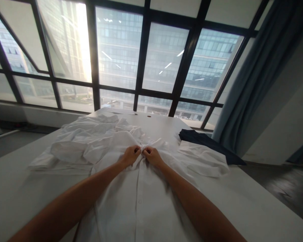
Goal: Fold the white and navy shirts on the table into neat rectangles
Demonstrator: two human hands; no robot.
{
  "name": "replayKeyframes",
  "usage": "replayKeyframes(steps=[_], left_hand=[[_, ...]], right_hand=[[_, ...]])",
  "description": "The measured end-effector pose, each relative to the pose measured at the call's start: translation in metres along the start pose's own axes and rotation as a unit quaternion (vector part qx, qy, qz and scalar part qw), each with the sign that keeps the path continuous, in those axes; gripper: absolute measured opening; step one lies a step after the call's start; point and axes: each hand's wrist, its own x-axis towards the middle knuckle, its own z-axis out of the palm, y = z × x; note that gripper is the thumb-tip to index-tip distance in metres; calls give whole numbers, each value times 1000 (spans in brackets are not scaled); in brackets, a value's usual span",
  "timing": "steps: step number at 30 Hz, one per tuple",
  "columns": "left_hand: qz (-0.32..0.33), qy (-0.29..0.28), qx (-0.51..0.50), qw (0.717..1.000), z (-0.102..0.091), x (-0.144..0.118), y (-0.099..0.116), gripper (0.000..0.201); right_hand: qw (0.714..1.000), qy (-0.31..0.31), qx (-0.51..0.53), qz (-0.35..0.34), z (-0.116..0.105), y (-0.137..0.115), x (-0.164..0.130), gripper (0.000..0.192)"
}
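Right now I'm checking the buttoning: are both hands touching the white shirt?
Touching. The head view shows the left hand and right hand pinching the white shirt at its front placket near the collar, fingers closed on the fabric.

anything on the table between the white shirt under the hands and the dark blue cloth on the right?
Yes: in the head view, a folded white garment lies between the white shirt and the dark blue cloth, its far edge overlapping that cloth.

Both hands, left hand [130,155] and right hand [151,156], pinch the white shirt [138,198].
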Motion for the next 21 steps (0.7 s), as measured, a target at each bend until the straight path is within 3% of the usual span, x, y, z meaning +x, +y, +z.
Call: replayKeyframes(steps=[6,11,13,15,17,18,19,21], left_hand=[[-35,37,-4,999,1,6,-10,20],[-49,47,-3,998,-4,9,-13,21],[-33,55,0,998,-8,14,-9,19],[-8,60,14,998,-10,23,-3,17],[17,54,39,998,-11,35,3,15],[24,50,55,997,-11,42,6,15],[28,45,74,996,-10,49,8,16],[15,35,118,992,-8,60,10,19]], right_hand=[[979,120,-129,105,-19,3,6,23],[970,141,-147,133,-28,-5,9,27],[977,85,-125,152,-29,-16,7,34],[978,-55,-96,175,-29,-28,2,45],[957,-207,-90,181,-30,-39,-3,50],[944,-253,-106,181,-30,-43,-4,49],[935,-271,-138,182,-31,-46,-5,47],[925,-239,-238,177,-34,-49,-2,38]])
